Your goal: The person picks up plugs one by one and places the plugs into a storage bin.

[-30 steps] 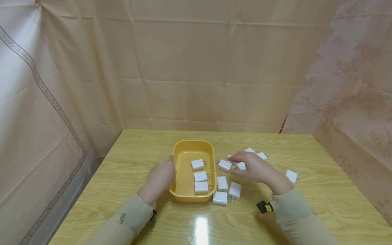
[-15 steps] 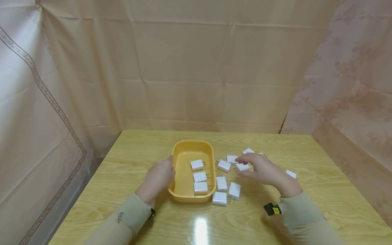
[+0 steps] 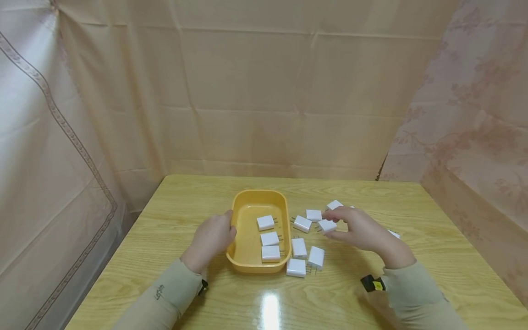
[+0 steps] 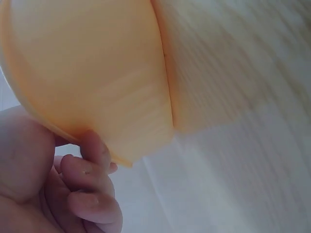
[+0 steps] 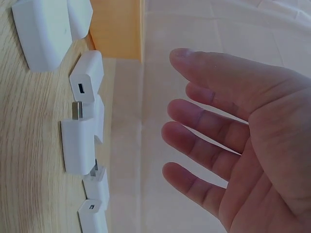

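Note:
On the table stands a yellow plastic tub with three white charger plugs lying along its right side. My left hand grips the tub's left rim; in the left wrist view its fingers curl at the edge of the tub wall. My right hand hovers above the loose chargers to the right of the tub, nearest to one white charger. The right wrist view shows this hand with thumb and fingers spread and nothing between them, apart from the chargers.
Several more white chargers lie on the wooden table right of the tub, such as one charger by its front right corner. Another charger is partly hidden behind the right wrist. Cloth curtains hang around the table's back and sides.
My right hand has drawn slightly to the right over the chargers, uncovering more of those beneath it. The left hand keeps hold of the tub, and the chargers lie as before.

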A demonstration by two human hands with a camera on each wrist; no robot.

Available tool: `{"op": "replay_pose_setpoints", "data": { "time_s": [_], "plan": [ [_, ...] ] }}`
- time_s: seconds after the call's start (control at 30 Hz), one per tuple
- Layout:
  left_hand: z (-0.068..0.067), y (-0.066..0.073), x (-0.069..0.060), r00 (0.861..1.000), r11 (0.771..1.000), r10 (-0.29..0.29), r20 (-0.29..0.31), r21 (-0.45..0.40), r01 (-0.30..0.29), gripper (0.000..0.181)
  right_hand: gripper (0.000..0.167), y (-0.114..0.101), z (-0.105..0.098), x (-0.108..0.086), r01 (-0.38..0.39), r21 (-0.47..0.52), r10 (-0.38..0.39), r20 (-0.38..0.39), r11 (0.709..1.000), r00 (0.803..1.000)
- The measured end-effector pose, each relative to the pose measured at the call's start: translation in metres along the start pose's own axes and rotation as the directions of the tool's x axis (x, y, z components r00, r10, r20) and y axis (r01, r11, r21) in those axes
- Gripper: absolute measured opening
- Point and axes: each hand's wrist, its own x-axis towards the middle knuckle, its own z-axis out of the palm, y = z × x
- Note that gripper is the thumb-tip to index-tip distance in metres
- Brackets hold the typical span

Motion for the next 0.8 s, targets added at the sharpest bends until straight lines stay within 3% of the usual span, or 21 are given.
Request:
{"op": "replay_pose_setpoints", "data": {
  "time_s": [0.33,0.8],
  "plan": [
    [0.006,-0.001,-0.001,0.998,0.996,0.038,-0.054,0.081,-0.033,0.021,0.045,-0.001,0.004,-0.004,-0.003,-0.018,0.003,-0.002,1.0,1.0],
    [0.008,-0.001,-0.001,0.995,0.993,0.063,-0.081,0.11,-0.054,0.018,0.041,0.003,0.024,-0.01,0.027,0.015,-0.027,0.005,1.0,1.0]
  ]
}}
